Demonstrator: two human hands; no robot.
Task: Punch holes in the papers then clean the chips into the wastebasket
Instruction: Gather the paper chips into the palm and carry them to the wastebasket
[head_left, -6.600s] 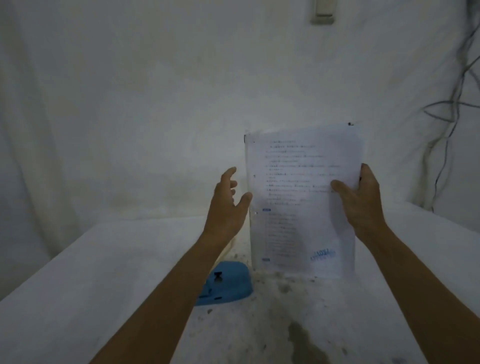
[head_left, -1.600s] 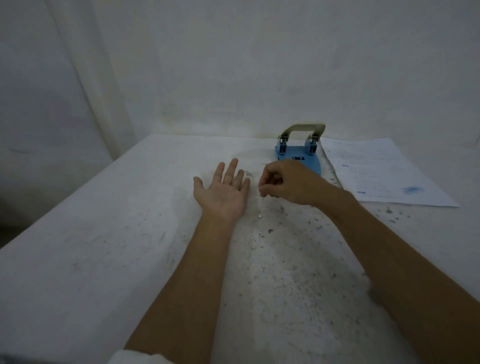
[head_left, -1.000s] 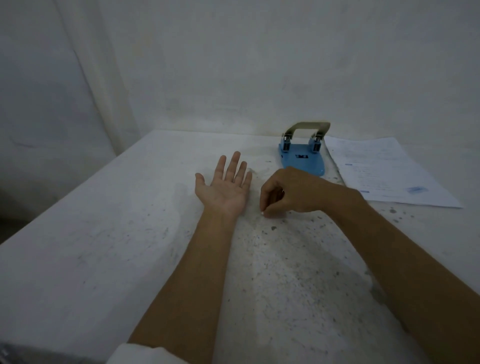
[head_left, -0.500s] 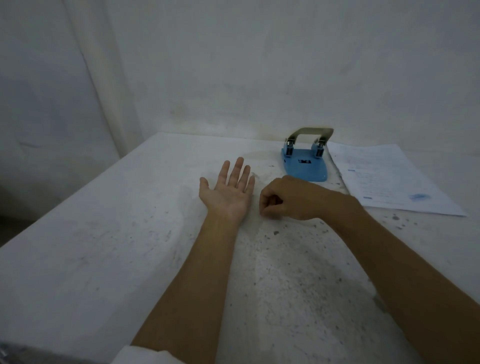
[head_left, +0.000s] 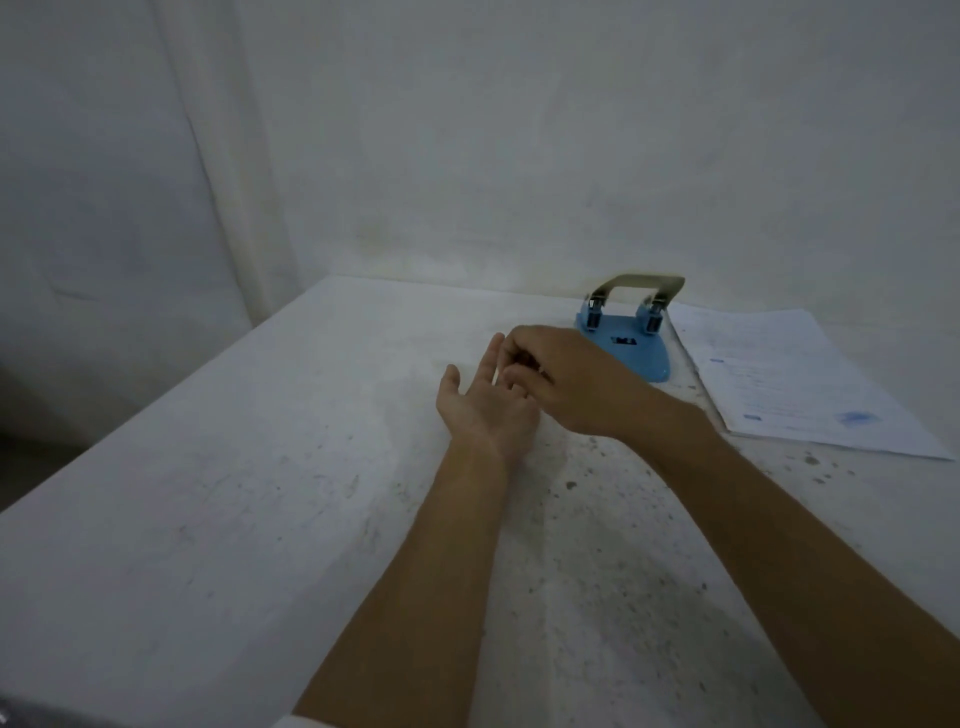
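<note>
My left hand (head_left: 480, 410) rests palm up on the white table (head_left: 234, 509), fingers spread. My right hand (head_left: 569, 382) hovers over its fingers with fingertips pinched together; any paper chip between them is too small to see. A blue hole punch (head_left: 626, 338) with a metal lever stands just behind my hands. The printed papers (head_left: 795, 379) lie flat to its right. No wastebasket is in view.
The table top is speckled with dark spots and small bits near my forearms. A white wall rises right behind the punch. The table's left edge drops off to a darker floor (head_left: 31, 447).
My right hand lifted from the table surface and moved over the fingers of my open left palm. The papers, held up earlier, now lie on the table.
</note>
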